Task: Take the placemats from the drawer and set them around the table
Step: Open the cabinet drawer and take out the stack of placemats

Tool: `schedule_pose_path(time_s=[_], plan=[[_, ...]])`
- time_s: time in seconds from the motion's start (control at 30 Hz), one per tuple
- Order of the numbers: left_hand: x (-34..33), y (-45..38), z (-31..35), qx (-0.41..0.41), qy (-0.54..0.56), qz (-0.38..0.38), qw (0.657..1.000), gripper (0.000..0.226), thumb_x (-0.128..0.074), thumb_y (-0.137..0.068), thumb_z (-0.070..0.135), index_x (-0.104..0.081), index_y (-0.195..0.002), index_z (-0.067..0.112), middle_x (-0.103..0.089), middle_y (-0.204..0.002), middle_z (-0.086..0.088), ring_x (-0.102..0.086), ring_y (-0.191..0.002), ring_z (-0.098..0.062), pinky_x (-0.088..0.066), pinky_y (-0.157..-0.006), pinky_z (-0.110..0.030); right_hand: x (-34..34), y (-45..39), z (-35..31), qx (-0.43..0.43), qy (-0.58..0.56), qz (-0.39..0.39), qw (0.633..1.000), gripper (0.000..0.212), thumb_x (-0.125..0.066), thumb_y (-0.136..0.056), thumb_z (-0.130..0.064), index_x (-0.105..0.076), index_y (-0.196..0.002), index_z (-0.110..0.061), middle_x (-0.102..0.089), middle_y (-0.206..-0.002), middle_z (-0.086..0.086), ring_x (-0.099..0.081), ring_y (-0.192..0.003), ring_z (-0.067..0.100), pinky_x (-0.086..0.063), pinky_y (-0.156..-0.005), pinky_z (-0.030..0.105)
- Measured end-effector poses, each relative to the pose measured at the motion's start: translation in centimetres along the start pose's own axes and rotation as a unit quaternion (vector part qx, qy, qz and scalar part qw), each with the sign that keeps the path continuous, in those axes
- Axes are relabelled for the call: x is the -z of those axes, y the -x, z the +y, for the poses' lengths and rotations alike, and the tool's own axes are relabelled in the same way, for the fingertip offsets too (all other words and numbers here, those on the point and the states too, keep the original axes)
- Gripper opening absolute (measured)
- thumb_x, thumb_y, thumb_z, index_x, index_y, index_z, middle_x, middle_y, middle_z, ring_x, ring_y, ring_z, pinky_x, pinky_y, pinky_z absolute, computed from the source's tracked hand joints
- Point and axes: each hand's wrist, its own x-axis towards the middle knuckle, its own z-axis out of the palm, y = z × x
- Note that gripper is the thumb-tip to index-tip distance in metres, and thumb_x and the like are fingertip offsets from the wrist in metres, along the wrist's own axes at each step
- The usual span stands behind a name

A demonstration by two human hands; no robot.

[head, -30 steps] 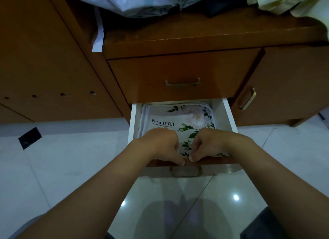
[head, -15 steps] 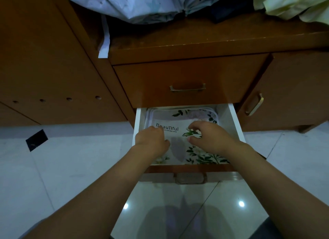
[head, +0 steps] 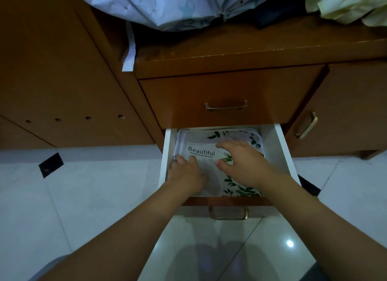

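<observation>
A stack of white placemats [head: 201, 153] with green leaf prints and the word "Beautiful" lies flat in the open lower drawer [head: 283, 153] of a wooden cabinet. My left hand [head: 186, 174] is at the stack's left edge, its fingertips curled down between the mats and the drawer's white wall. Over the middle of the top mat my right hand [head: 243, 163] is spread, fingers curved and thumb apart, gripping nothing. Both hands hide the near half of the stack.
The upper drawer [head: 226, 92] is closed just above. A cabinet door [head: 345, 113] with a brass handle stands to the right. Crumpled cloth [head: 167, 6] lies on the cabinet top. The open drawer's brass handle [head: 229, 214] juts over the glossy white tile floor [head: 83, 197].
Both hands left the drawer's front edge and reached inside. The left hand slid to the stack's left edge; the right hand moved further back over the top mat.
</observation>
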Motion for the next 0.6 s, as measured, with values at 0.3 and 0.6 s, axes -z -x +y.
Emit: schedule_pose_path(time_s=[0.3, 0.6], plan=[[0.9, -1.8, 0.6, 0.091, 0.234, 0.002, 0.968, 0.068, -0.053, -0.084, 0.055, -0.035, -0.141, 0.023, -0.033, -0.142, -0.015, -0.039, -0.129, -0.037, -0.044, -0.100, -0.045, -0.2, 0.5, 1.5, -0.027, 0.009, -0.029, 0.999, 0.056, -0.056, -0.093, -0.047, -0.045, -0.142, -0.022, -0.050, -0.143, 0.003, -0.039, -0.133, 0.021, -0.039, -0.106, 0.038], [2.1, -2.7, 0.5, 0.113, 0.335, -0.007, 0.935, 0.075, -0.056, -0.090, 0.040, -0.021, -0.151, 0.014, -0.027, -0.151, -0.018, -0.061, -0.099, -0.024, -0.046, -0.072, -0.029, 0.2, 0.9, 2.1, -0.049, 0.016, -0.062, 0.997, 0.054, -0.055, -0.095, -0.044, -0.045, -0.143, -0.022, -0.049, -0.144, 0.002, -0.043, -0.131, 0.019, -0.038, -0.102, 0.031]])
